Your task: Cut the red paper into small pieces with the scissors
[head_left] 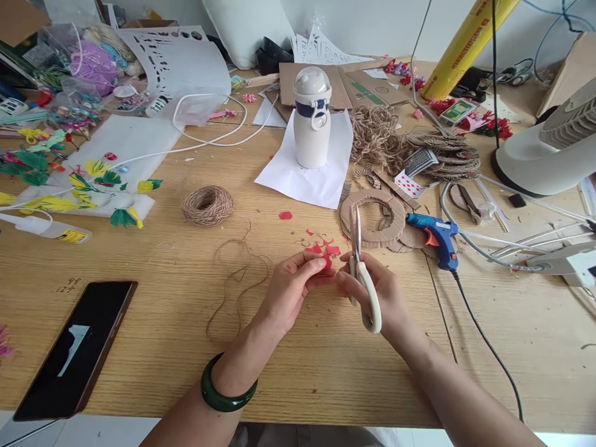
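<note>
Between thumb and fingers, my left hand (pixel 294 282) pinches a small red piece (pixel 327 262). White-handled scissors (pixel 367 295) are in my right hand (pixel 379 285), blades pointing up and away from me, just right of the red piece. Red scraps (pixel 321 239) lie on the table beyond my fingertips, and a red oval piece (pixel 285 215) rests apart from them. A cardboard ring (pixel 347 214) lies behind the scissors. Loose twine (pixel 239 273) trails left of my left hand from a twine coil (pixel 207 205).
A white bottle (pixel 311 136) stands on white paper (pixel 274 171). At the right are a blue glue gun (pixel 440 233) with its cord, and a white fan (pixel 542 155). A phone (pixel 77 347) lies front left, and yellow and green flowers (pixel 95 180) lie back left.
</note>
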{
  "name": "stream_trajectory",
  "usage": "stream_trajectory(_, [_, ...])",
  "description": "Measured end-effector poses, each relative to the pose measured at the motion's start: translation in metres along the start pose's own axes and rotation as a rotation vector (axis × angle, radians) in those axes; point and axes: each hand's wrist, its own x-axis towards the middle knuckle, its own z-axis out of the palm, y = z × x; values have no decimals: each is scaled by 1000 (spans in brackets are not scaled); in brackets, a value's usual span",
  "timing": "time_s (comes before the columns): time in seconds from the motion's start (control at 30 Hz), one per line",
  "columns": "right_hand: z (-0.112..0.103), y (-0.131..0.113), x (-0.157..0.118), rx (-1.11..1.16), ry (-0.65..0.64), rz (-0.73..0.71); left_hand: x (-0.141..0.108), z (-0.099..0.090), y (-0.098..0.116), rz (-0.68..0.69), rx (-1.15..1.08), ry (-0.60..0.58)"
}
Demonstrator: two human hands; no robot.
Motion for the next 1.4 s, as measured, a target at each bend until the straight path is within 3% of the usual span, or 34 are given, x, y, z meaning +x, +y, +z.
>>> stream_trajectory(0.2, [-3, 1, 2, 123, 13, -31, -1, -1, -4, -2, 196, -123])
stream_trajectory(0.43, [-4, 7, 6, 102, -41, -65, -3, -2, -5, -26, 307, -202])
stream_trajectory(0.83, [-3, 1, 5, 157, 95, 28, -5, 2, -13, 34, 250, -51])
stream_trajectory(1.17, [-4, -4, -3, -38, -184, 57, -5, 5, 4, 80, 5, 133])
stream_trajectory(1.4, [-3, -6, -7, -187, -239, 63, -6, 6, 4, 84, -6, 155])
